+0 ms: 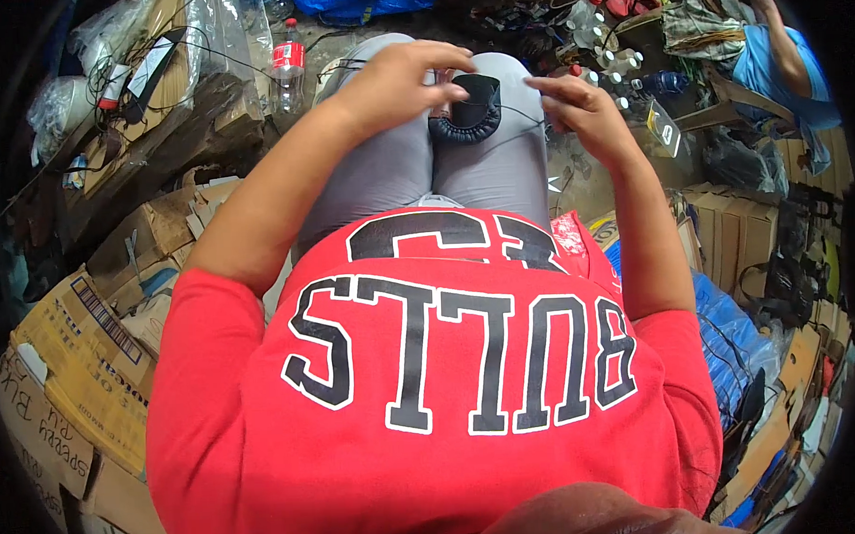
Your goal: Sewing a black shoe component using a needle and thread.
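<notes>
A black fabric piece with a gathered, ruffled edge [468, 131] rests on my grey-trousered thighs, close to the knees. My left hand [404, 83] reaches over it from the left with fingers apart; the thumb tip is at the piece's upper left edge, and I cannot tell if it presses on it. From the piece a thin black thread [521, 112] runs right to my right hand [582, 111]. The fingers of that hand are bent and seem to pinch the thread; whether a needle is there is too small to tell.
A red-labelled plastic bottle [289, 67] stands beyond my left knee. Several white-capped bottles [618, 63] lie at the far right, near another person's blue-clothed arm [786, 66]. Cardboard [82, 354] lies at my left, and a blue plastic sheet [731, 336] at my right.
</notes>
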{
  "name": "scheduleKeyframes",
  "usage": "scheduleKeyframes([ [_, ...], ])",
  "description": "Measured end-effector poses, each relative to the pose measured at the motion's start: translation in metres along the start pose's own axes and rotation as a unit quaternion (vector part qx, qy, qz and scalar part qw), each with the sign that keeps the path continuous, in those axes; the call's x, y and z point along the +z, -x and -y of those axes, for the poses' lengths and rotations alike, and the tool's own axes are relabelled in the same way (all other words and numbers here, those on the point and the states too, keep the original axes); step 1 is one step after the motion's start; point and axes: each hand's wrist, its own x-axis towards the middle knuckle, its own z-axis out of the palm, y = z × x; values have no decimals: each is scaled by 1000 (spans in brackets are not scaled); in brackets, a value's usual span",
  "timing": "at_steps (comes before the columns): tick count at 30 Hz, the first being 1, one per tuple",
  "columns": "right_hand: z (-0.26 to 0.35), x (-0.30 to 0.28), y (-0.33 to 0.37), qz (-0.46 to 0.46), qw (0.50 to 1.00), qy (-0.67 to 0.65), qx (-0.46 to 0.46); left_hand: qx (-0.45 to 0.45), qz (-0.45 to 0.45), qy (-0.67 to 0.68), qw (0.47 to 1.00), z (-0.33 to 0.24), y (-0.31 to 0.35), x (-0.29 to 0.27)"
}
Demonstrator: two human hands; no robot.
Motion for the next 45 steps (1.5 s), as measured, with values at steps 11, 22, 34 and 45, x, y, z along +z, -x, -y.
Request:
scheduleKeyframes([
  [11,-4,8,-19,9,982,140,-126,-207,256,158,931,3,-33,26],
  [22,-22,17,-13,21,997,9,-76,-256,333,287,861,19,-31,35],
  [34,-7,26,-9,10,996,33,-81,-287,289,380,830,20,-25,36],
  [45,2,40,19,-109,967,151,-171,-238,342,316,852,18,-26,32],
])
